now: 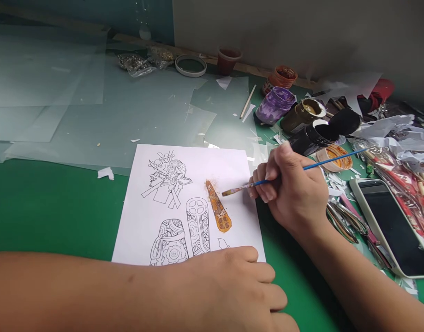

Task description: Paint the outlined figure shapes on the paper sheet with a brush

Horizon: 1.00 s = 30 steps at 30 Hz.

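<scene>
In my right hand (291, 189) is a slim blue paintbrush (327, 161), gripped between thumb and fingers, its bristles pointing left. The brush tip hangs just right of a narrow orange-brown painted shape (218, 207) and looks slightly apart from it. This shape is on a white sheet (135, 193) printed with black line drawings, among them a patterned figure (168, 177) and an upright rounded panel (198, 226). My left hand (246, 290) lies across the sheet's lower edge, back up, with its fingers curled under. Its fingertips are hidden, as is the bottom of the sheet.
Open paint jars, purple (276, 105), orange (281, 79), brown (303, 115) and black (312, 137), stand beyond my right hand. A phone (393, 226), pliers (346, 216) and paper scraps crowd the right. Clear sheets (128, 110) cover the back of the green table (42, 207).
</scene>
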### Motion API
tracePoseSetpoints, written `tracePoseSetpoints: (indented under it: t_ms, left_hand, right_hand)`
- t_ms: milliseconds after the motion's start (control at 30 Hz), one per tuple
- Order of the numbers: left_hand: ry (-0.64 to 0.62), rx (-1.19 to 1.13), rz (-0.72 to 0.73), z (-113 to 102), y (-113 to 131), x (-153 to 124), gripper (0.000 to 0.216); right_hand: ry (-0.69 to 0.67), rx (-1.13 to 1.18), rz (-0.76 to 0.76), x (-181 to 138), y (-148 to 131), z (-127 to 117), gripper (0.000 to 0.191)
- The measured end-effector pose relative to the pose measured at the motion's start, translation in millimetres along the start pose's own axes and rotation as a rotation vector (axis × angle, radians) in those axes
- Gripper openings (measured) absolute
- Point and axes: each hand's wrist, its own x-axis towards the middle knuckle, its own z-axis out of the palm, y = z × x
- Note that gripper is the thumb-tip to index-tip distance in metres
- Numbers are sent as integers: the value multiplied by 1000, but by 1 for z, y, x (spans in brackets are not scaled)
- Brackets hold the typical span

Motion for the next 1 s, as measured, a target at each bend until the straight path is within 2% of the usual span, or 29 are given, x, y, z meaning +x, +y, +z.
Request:
tracePoseSetpoints:
  t_ms: [167,400,800,1000]
  left_hand:
    - [4,0,-1,0,0,0,7]
    - [-42,-4,-9,-1,1,0,4]
    - [-25,7,0,0,0,-1,2]
    - [-22,6,-2,-1,1,0,3]
  right_hand:
    - [9,77,-43,-1,0,3,48]
    - [9,-24,-70,0,6,6,48]
    - [-43,-196,-72,-1,7,5,47]
    - [-23,-179,-94,-1,7,5,47]
